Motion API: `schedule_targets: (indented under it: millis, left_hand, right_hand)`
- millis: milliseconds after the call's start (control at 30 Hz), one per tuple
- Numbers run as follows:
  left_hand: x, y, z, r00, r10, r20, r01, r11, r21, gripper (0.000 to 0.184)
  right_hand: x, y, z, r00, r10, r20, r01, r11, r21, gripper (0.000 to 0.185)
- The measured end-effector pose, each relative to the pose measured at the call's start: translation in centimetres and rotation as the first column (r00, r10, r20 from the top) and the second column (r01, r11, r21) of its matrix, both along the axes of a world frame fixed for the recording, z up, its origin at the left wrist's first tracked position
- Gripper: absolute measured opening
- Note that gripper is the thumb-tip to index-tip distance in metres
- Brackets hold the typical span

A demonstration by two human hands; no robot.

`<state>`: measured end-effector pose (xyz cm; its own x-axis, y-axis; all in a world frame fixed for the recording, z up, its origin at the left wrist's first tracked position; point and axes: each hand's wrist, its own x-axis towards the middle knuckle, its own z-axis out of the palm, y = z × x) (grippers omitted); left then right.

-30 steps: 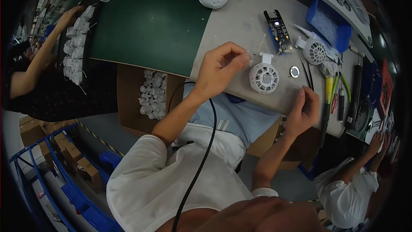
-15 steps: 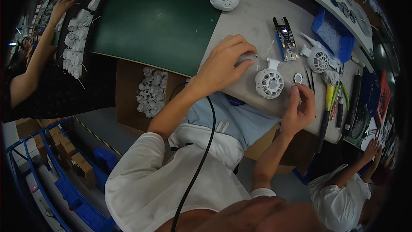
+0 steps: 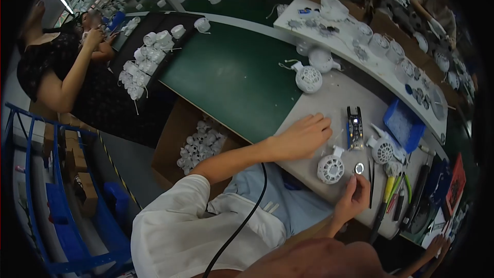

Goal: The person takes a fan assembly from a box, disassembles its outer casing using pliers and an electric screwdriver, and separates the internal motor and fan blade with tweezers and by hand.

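My left hand is over the grey mat, palm down with the fingers curled together; what they hold, if anything, is hidden. My right hand is closed in a pinch at the lower edge of a small round disc with a pale metallic rim. Between the hands lies a white round housing with a vented grille and a short neck. Beyond it is a black circuit board with a small light lit on it. Another white vented housing sits to the right of the board.
A blue bin stands at the back right. Pliers, a yellow-handled tool and other tools lie at right. White housings sit at the far mat edge. A carton of white parts is below the bench. Another person's arm is at left.
The camera view has swung upward and left, so the bench appears lower in view. My left hand has turned, hiding its thumb. My right hand stays at the disc.
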<state>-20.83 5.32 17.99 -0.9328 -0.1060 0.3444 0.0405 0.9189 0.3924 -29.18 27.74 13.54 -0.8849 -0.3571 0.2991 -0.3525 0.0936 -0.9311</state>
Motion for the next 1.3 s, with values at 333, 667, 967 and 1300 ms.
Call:
schedule_targets:
  millis: [333,667,967,1300]
  left_hand:
    - [-5.1,3.3,4.7,0.971,-0.199,-0.133,0.238,0.852,0.466,0.013]
    - [-19.4,16.4,8.0,0.700,-0.683,-0.209,0.713,0.661,0.233,0.015]
    - [-36.9,24.5,5.4,0.857,-0.452,-0.247,0.488,0.867,0.105,0.026]
    - [-19.4,9.5,11.5,0.910,-0.369,-0.189,0.413,0.845,0.340,0.028]
  right_hand:
    - [0.1,-0.1,0.2,0.998,-0.005,0.067,0.011,0.996,-0.089,0.011]
    - [0.1,-0.3,0.8,0.998,-0.040,-0.056,0.033,0.992,-0.126,0.017]
    - [0.1,0.1,1.9,0.998,-0.019,-0.053,0.015,0.997,-0.077,0.014]
    - [0.0,-0.3,1.5,0.998,-0.005,-0.060,-0.004,0.990,-0.143,0.010]
